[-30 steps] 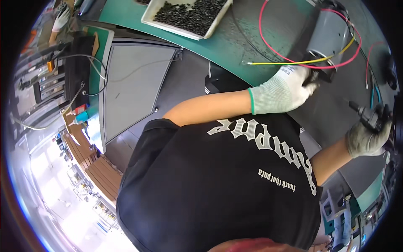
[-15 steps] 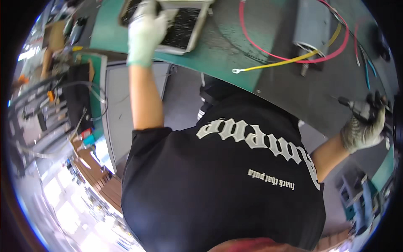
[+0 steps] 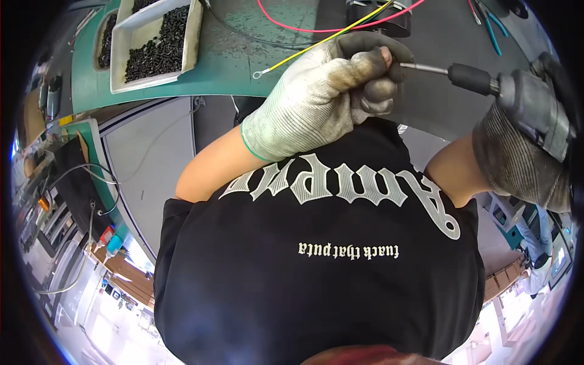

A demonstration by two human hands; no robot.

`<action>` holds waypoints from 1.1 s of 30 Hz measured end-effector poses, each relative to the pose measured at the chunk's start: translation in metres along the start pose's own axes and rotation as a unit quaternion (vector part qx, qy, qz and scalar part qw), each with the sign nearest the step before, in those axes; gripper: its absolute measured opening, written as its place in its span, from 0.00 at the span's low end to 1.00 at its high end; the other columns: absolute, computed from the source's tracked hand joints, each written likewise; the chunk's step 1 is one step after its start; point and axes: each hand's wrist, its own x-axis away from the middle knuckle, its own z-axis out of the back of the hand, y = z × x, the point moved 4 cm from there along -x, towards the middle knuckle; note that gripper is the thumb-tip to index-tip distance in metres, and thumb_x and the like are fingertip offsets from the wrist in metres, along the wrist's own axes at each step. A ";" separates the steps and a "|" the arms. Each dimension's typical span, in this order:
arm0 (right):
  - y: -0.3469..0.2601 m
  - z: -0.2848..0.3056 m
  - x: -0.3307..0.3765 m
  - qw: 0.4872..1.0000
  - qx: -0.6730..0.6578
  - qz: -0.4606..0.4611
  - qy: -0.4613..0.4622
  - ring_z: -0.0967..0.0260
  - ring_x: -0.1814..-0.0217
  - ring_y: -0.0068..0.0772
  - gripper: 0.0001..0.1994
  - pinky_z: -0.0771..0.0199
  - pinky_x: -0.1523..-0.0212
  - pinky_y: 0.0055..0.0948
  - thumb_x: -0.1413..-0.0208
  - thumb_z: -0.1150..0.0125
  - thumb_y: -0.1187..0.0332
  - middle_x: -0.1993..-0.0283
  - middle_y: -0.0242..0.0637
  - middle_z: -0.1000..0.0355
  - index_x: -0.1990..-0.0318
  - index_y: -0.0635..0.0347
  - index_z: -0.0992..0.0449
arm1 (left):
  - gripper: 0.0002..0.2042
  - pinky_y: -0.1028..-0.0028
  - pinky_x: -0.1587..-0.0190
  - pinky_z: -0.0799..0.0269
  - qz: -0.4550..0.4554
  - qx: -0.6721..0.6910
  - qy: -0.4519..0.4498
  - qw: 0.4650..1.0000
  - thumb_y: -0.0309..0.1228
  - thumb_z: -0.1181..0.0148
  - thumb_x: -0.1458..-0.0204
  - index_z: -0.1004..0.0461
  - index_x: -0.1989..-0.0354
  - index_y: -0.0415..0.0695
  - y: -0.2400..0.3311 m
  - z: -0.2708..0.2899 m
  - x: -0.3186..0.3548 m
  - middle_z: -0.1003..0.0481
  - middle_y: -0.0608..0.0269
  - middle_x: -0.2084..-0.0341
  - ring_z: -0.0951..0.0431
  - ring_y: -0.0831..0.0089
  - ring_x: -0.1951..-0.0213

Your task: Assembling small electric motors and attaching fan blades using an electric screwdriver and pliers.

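My left hand (image 3: pixel 325 97), in a dirty white knit glove, is raised over the near edge of the bench with its fingers pinched. Whatever lies in that pinch is too hidden to name; a bare fingertip pokes through the glove. Gripped in my gloved right hand (image 3: pixel 517 161) is a grey power screwdriver (image 3: pixel 529 103), lying roughly level. Its long thin bit (image 3: pixel 429 68) points left, with the tip close to my left fingertips. I cannot tell whether they touch. At the left, a white tray (image 3: pixel 193 36) holds many small black screws (image 3: pixel 161 52).
Behind my left hand runs a yellow cable (image 3: pixel 304 50) with a ring terminal (image 3: pixel 257 75), beside a red cable (image 3: pixel 304 30). A dark cylindrical part (image 3: pixel 389 27) stands at the back. Blue-handled pliers (image 3: pixel 493 33) lie at the far right. Another person (image 3: pixel 538 267) is at lower right.
My left hand has come from the screw tray to the middle, its fingers now pinched. My right hand has brought the power screwdriver inward, bit toward the left hand. The view has shifted.
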 end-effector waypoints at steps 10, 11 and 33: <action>0.026 -0.004 -0.005 1.000 0.004 -0.014 0.009 0.32 0.60 0.34 0.12 0.25 0.61 0.35 0.45 0.45 0.73 0.56 0.45 0.30 0.54 0.70 0.29 | 0.06 0.82 0.73 0.44 -0.001 -0.120 0.087 0.989 0.31 0.49 0.37 0.28 0.58 0.43 -0.010 -0.004 0.001 0.32 0.70 0.69 0.46 0.87 0.81; 0.026 -0.003 -0.005 1.000 0.004 -0.018 0.009 0.32 0.60 0.34 0.12 0.25 0.61 0.35 0.45 0.46 0.73 0.56 0.45 0.30 0.54 0.70 0.29 | 0.06 0.82 0.73 0.43 -0.007 -0.097 0.087 0.991 0.31 0.48 0.37 0.29 0.57 0.43 -0.012 -0.001 0.000 0.32 0.69 0.69 0.47 0.87 0.82; 0.045 0.007 -0.008 0.998 0.049 -0.033 0.007 0.34 0.57 0.33 0.13 0.26 0.62 0.35 0.42 0.49 0.70 0.54 0.42 0.32 0.52 0.66 0.30 | 0.13 0.81 0.71 0.35 0.078 0.011 0.189 0.979 0.40 0.53 0.35 0.30 0.58 0.42 -0.029 0.035 -0.015 0.25 0.62 0.68 0.29 0.81 0.74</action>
